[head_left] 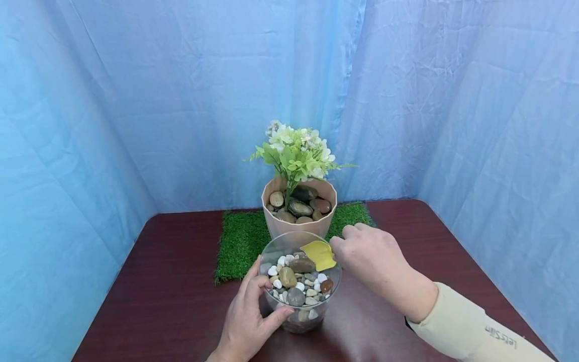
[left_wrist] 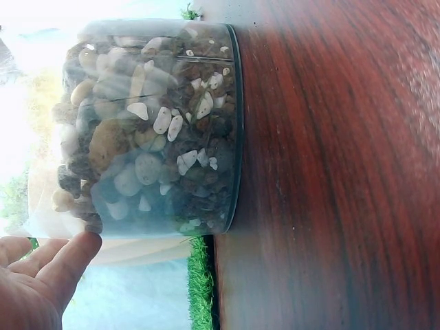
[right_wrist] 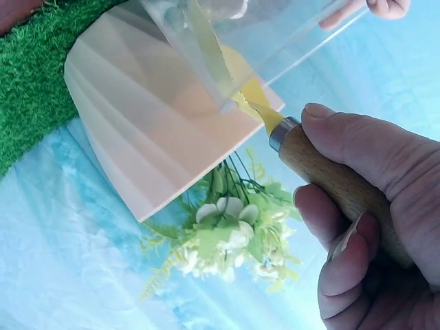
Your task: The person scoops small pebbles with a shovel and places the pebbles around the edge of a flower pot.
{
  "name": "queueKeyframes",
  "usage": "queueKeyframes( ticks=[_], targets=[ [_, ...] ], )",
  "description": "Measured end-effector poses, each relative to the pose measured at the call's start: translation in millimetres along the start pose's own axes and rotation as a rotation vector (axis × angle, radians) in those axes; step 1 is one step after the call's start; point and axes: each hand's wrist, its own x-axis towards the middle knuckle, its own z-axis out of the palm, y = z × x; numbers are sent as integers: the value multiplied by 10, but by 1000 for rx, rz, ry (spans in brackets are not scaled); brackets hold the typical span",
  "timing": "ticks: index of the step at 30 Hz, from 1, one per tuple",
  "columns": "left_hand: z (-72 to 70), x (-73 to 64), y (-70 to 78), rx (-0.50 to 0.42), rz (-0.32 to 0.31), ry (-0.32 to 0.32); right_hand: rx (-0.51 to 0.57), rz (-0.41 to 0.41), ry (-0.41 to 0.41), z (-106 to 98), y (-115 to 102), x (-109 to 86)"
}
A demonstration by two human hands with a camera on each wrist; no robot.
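Note:
My left hand [head_left: 249, 314] holds a clear round container [head_left: 300, 322] by its left side, thumb at the front rim. Inside lie white, grey and brown pebbles [head_left: 296, 296], with layers of stones visible through the wall [left_wrist: 148, 130] in the left wrist view. My right hand [head_left: 373, 259] grips a small trowel [head_left: 320, 255] by its wooden handle [right_wrist: 330, 172]. The trowel's yellow blade reaches over the right rim into the container, above the pebbles. In the left wrist view, a fingertip [left_wrist: 86, 244] meets the container's side.
Right behind the container stands a pinkish pot [head_left: 296, 229] holding large stones [head_left: 300, 207] and a white-flowered plant [head_left: 298, 151]. It sits on a green turf mat [head_left: 242, 241] on the dark red table [head_left: 167, 286]. Blue curtains [head_left: 203, 100] enclose the table's back and sides.

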Motion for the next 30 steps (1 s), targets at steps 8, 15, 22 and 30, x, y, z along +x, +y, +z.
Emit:
queueKeyframes(
  ticks=[8,15,22,30],
  targets=[
    [-2,-3,-6,-7,7,-1,18,16,26,51,25,-7],
    [0,-8,-14,-10,15,6,72,75,-6,57,60,-23],
    [-1,-8,-14,-8,18,9,106,130,-60,51,55,-46],
    [-3,-3,-20,24,29,15,199,277,-292,20,7,-23]
  ],
)
